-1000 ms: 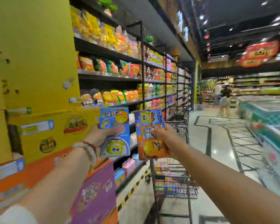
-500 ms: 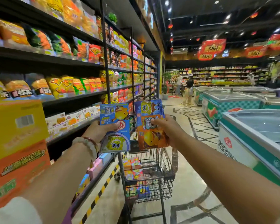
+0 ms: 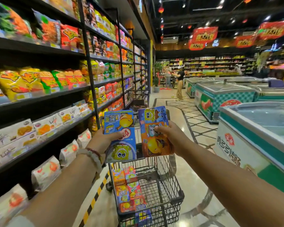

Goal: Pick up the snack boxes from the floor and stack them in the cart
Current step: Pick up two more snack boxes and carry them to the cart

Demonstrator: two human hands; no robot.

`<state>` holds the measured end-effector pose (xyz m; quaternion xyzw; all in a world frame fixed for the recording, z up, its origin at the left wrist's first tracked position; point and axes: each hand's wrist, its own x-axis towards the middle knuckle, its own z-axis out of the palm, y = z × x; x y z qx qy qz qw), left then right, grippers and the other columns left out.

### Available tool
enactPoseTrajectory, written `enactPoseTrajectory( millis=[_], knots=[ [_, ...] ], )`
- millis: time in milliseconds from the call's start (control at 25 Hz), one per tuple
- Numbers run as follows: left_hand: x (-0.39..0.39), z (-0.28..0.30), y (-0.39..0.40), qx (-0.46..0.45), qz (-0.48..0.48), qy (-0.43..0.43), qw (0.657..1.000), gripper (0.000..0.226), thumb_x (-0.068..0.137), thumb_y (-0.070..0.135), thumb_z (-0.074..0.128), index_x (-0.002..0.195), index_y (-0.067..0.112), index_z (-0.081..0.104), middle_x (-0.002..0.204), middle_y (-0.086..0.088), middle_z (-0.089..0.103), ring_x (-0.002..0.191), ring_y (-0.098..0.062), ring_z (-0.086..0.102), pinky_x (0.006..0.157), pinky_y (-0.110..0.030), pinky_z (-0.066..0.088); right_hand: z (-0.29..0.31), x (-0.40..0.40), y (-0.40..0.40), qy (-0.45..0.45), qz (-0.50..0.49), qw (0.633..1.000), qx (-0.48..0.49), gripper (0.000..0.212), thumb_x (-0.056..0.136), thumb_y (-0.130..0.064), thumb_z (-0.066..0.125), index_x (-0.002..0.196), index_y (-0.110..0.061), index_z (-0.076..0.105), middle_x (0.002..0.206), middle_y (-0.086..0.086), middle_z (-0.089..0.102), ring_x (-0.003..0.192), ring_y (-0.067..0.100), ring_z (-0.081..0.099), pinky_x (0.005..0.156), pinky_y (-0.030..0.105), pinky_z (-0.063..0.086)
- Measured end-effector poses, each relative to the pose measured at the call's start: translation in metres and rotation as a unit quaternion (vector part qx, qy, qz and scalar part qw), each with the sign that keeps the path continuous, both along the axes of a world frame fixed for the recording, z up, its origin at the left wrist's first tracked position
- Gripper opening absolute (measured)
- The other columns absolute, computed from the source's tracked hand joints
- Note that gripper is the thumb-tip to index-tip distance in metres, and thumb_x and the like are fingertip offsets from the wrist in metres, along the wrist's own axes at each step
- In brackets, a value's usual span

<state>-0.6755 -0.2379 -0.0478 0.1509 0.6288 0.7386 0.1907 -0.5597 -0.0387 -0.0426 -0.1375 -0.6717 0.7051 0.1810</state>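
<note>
Left hand (image 3: 105, 140) fingers grip a blue cartoon snack box (image 3: 120, 136); right hand (image 3: 169, 136) fingers grip an orange snack box (image 3: 156, 133), both upright above the wire cart (image 3: 162, 194), which holds stacked boxes (image 3: 129, 189). Since earlier, the left-side cartons have gone and the cart looks nearer.

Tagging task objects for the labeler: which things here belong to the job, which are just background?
Job: blue snack box in left hand; orange snack box in right hand; cart; boxes stacked in it.

Background: snack shelves; freezers; hanging signs; people far off.
</note>
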Motion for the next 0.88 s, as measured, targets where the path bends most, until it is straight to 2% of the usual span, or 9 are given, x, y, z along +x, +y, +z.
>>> enactPoseTrajectory(
  millis=[240,400,480,640,760,880],
  knots=[
    [-0.091,-0.023,0.047,-0.004,-0.033,-0.017,0.999,0.045,0.077,0.007,0.071,0.119,0.002,0.055,0.091,-0.017,0.070,0.058,-0.025,0.070,0.048,-0.031,0.054,-0.027,-0.080,0.037,-0.019,-0.021,0.999,-0.016,0.041,0.086,-0.017,0.065,0.123,-0.011,0.047,0.107,0.014,0.069,0.088,0.029,0.071,0.063,0.036,0.059],
    [-0.140,-0.048,0.083,-0.015,-0.031,-0.044,0.998,0.048,0.074,0.008,0.072,0.119,0.000,0.055,0.085,-0.016,0.072,0.060,-0.027,0.070,0.052,-0.036,0.057,-0.047,-0.121,0.068,-0.037,-0.030,0.998,-0.029,0.037,0.087,-0.016,0.064,0.119,-0.011,0.047,0.109,0.014,0.067,0.086,0.026,0.070,0.060,0.032,0.059],
    [-0.165,-0.059,0.102,-0.025,-0.029,-0.051,0.998,0.055,0.070,0.010,0.074,0.119,0.001,0.053,0.090,-0.018,0.071,0.062,-0.027,0.071,0.054,-0.036,0.057,-0.055,-0.148,0.089,-0.044,-0.026,0.998,-0.030,0.036,0.087,-0.015,0.064,0.118,-0.010,0.047,0.109,0.015,0.066,0.084,0.026,0.070,0.058,0.031,0.058],
    [-0.211,-0.088,0.145,-0.014,0.007,-0.061,0.998,0.052,0.072,0.008,0.073,0.120,0.004,0.053,0.098,-0.017,0.069,0.063,-0.025,0.071,0.053,-0.035,0.056,-0.078,-0.211,0.136,-0.066,-0.001,0.997,-0.026,0.033,0.088,-0.014,0.063,0.117,-0.010,0.049,0.108,0.017,0.067,0.083,0.028,0.070,0.061,0.034,0.060],
    [-0.245,-0.124,0.164,-0.032,0.028,-0.089,0.995,0.050,0.073,0.010,0.074,0.120,0.003,0.057,0.106,-0.020,0.068,0.075,-0.029,0.070,0.065,-0.039,0.057,-0.108,-0.251,0.156,-0.091,0.013,0.994,-0.060,0.023,0.089,-0.011,0.061,0.109,-0.011,0.051,0.099,0.014,0.068,0.074,0.024,0.069,0.056,0.032,0.059],
    [-0.268,-0.169,0.166,-0.050,0.058,-0.117,0.990,0.023,0.079,0.005,0.069,0.101,0.006,0.065,0.082,-0.010,0.073,0.070,-0.028,0.069,0.070,-0.042,0.057,-0.154,-0.287,0.163,-0.143,0.017,0.987,-0.074,0.035,0.087,-0.013,0.064,0.118,-0.009,0.048,0.107,0.016,0.067,0.078,0.027,0.070,0.054,0.033,0.059]
  ],
)
